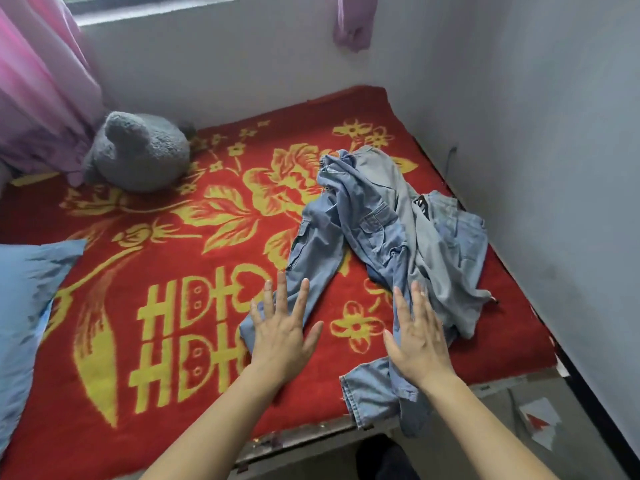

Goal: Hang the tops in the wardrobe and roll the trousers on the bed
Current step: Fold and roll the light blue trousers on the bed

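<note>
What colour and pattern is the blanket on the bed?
Red blanket with yellow flowers and character motifs, seen in the head view.

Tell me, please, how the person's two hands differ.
The left hand fans its fingers wide; the right hand has them closer together. The left hand is over a trouser leg flat on the blanket; the right hand is over a hanging leg at the bed edge. Both are open, palms down.
</note>
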Tool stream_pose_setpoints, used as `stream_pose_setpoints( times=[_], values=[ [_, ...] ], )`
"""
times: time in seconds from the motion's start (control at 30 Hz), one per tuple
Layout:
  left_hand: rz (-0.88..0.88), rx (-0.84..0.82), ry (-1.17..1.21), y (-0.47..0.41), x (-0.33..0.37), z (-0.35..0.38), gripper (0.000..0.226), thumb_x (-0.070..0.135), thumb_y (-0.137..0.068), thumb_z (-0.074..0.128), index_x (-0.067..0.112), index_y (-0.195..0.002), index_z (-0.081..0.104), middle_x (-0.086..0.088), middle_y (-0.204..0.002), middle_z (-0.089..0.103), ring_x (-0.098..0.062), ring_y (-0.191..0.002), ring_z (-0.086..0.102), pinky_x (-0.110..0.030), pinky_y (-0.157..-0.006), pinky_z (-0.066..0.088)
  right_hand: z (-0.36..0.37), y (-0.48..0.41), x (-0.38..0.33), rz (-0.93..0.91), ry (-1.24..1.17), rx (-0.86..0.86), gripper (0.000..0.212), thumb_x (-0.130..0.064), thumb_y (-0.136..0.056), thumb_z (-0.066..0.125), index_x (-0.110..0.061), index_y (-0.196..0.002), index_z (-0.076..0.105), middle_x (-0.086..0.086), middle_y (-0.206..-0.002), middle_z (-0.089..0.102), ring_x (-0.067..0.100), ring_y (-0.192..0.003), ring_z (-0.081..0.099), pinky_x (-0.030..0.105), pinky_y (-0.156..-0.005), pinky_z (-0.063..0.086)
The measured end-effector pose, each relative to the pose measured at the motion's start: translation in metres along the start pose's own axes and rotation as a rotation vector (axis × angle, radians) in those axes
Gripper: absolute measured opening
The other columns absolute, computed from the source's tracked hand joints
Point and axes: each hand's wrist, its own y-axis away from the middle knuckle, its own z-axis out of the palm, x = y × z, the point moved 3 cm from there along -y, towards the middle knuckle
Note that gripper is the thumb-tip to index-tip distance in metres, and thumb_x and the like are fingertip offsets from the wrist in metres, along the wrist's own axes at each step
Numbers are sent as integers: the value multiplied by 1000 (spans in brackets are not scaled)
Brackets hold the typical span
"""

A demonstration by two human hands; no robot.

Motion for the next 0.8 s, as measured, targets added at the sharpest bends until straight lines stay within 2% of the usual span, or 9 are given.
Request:
stream_pose_setpoints(
  times=[0.07, 0.23, 0.33, 0.43, 0.5, 0.6, 0.67, 0.73, 0.8],
  values=[
    [-27, -44, -1, -32, 8, 21, 80, 68, -92, 25, 39, -150, -22, -10, -162, -20, -34, -149, -17, -62, -117, 8, 14, -38, 21, 4, -1, -68, 86, -42, -96, 49, -20, -158, -7, 13, -163, -21, 30, -153, -8, 43, -123, 9],
    [-59, -115, -29, -108, 15, 86, 92, 59, -91, 46, 33, -152, -18, -11, -161, -22, -37, -149, -12, -63, -114, 16, 67, -128, 55, -34, 47, -186, 83, -38, -96, 49, -20, -159, -3, 14, -164, -17, 30, -153, -7, 38, -121, -2],
    [-56, -161, -68, -151, 9, 138, 97, 54, -88, 54, 28, -156, -9, -13, -162, -19, -37, -150, -9, -63, -114, 17, 115, -168, 64, -79, 80, -262, 76, -35, -97, 49, -18, -159, 7, 14, -165, -12, 30, -153, -5, 44, -122, 6],
    [-22, -249, -116, -193, -1, 199, 101, 52, -86, 59, 29, -155, -11, -10, -162, -19, -37, -150, -8, -66, -112, 18, 165, -201, 70, -142, 123, -278, 71, -34, -97, 52, -16, -157, 18, 17, -165, -3, 33, -152, 1, 47, -123, 12],
    [-41, -332, -129, -213, -12, 237, 102, 43, -86, 64, 30, -155, -10, -8, -163, -17, -38, -149, 0, -62, -110, 25, 195, -216, 76, -125, 124, -287, 74, -34, -96, 53, -14, -158, 17, 18, -165, -1, 34, -152, 3, 48, -122, 13],
    [-89, -371, -153, -218, -29, 281, 94, 10, -88, 57, 28, -156, -4, -10, -164, -2, -38, -128, 39, -48, -94, 45, 229, -234, 79, -97, 131, -264, 79, -35, -96, 52, -10, -158, 10, 16, -165, 2, 33, -152, 6, 47, -121, 14],
    [-78, -347, -180, -215, -36, 298, 84, 4, -90, 50, 27, -156, 3, -11, -163, 9, -37, -116, 45, -44, -85, 45, 244, -255, 77, -116, 132, -209, 80, -32, -96, 52, -8, -158, 8, 17, -165, 5, 32, -152, 8, 44, -122, 13],
    [-37, -316, -220, -213, -40, 307, 78, 5, -91, 48, 27, -156, 10, -12, -161, 15, -37, -113, 44, -42, -79, 44, 254, -287, 73, -107, 148, -129, 78, -29, -96, 52, -8, -158, 10, 17, -164, 12, 32, -151, 15, 44, -119, 18],
    [-5, -284, -219, -214, -47, 308, 74, 6, -89, 49, 28, -154, 20, -12, -158, 22, -38, -110, 45, -42, -72, 42, 261, -322, 72, -37, 193, -35, 74, -25, -97, 51, -11, -158, 12, 17, -156, 31, 34, -141, 33, 47, -111, 31]
  ],
)
